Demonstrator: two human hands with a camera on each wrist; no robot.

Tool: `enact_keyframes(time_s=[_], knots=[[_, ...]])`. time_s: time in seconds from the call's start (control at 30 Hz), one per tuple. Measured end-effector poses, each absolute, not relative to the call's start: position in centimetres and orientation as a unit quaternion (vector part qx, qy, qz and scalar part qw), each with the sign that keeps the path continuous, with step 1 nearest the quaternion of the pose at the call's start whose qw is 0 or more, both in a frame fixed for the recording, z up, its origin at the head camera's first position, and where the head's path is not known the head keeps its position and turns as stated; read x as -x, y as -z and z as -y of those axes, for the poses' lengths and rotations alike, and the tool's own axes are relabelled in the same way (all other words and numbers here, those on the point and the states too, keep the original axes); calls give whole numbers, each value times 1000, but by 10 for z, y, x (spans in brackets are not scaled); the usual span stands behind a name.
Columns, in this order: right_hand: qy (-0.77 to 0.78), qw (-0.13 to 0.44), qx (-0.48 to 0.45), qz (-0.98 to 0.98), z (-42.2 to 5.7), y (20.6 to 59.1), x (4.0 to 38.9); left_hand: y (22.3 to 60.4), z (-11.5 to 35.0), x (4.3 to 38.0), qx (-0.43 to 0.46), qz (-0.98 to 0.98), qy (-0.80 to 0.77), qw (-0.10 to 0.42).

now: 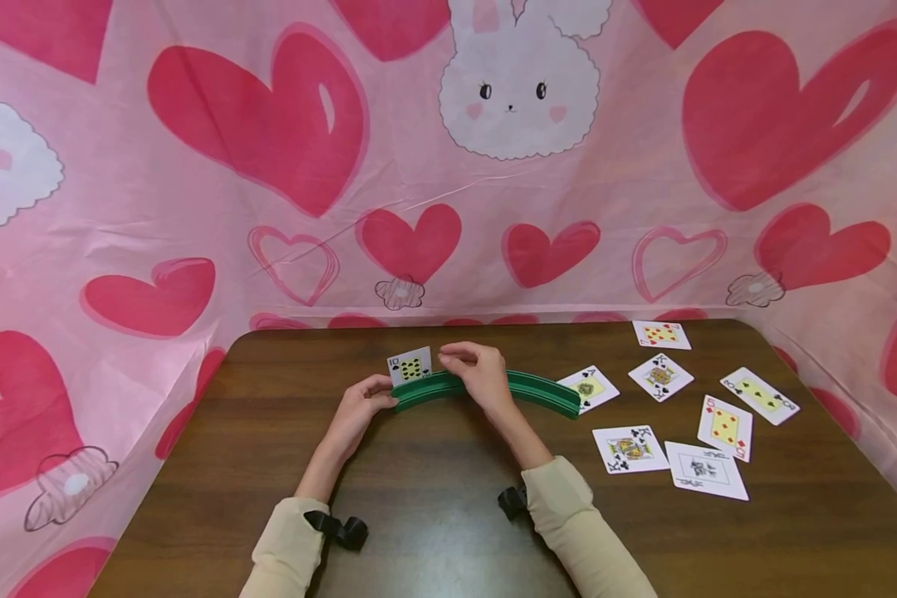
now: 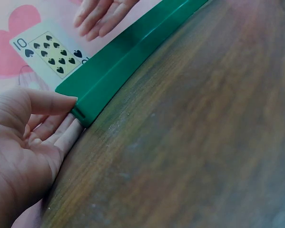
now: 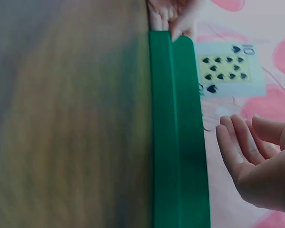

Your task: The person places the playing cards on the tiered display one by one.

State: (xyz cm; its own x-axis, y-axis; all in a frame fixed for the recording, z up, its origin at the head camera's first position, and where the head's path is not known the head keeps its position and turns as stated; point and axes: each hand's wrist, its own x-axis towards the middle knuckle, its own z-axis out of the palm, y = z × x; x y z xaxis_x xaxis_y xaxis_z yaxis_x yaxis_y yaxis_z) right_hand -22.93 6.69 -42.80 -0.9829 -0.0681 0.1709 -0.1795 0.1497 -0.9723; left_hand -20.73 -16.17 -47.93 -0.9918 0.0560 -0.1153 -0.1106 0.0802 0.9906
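A curved green card holder (image 1: 544, 389) lies on the table, and one playing card, the ten of spades (image 1: 411, 365), stands upright in its left part. My left hand (image 1: 360, 409) grips the holder's left end; in the left wrist view the thumb (image 2: 56, 101) lies on the front and the fingers are partly hidden behind the end. Over the middle of the holder, to the right of the ten, my right hand (image 1: 482, 375) is held in the air. Its fingers (image 3: 244, 137) are loosely bent, apart from the card, with nothing between them.
To the right, several face-up cards lie loose: an ace of spades (image 1: 590, 389) against the holder's right end, two kings (image 1: 661, 377), a joker (image 1: 706, 471), a five of diamonds (image 1: 725, 427) and others. A pink heart-patterned cloth (image 1: 389, 183) hangs behind the wooden table (image 1: 419, 498).
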Motion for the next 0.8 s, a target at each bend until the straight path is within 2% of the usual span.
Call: enact_keyframes(time_s=[0.2,0.8], knots=[[-701,15,-77,709,-83,418,232,479,162,207,20,-732,-678,61],[-664,22,-85,743,-152,409,228,484,162,208,5,-731,-680,52]])
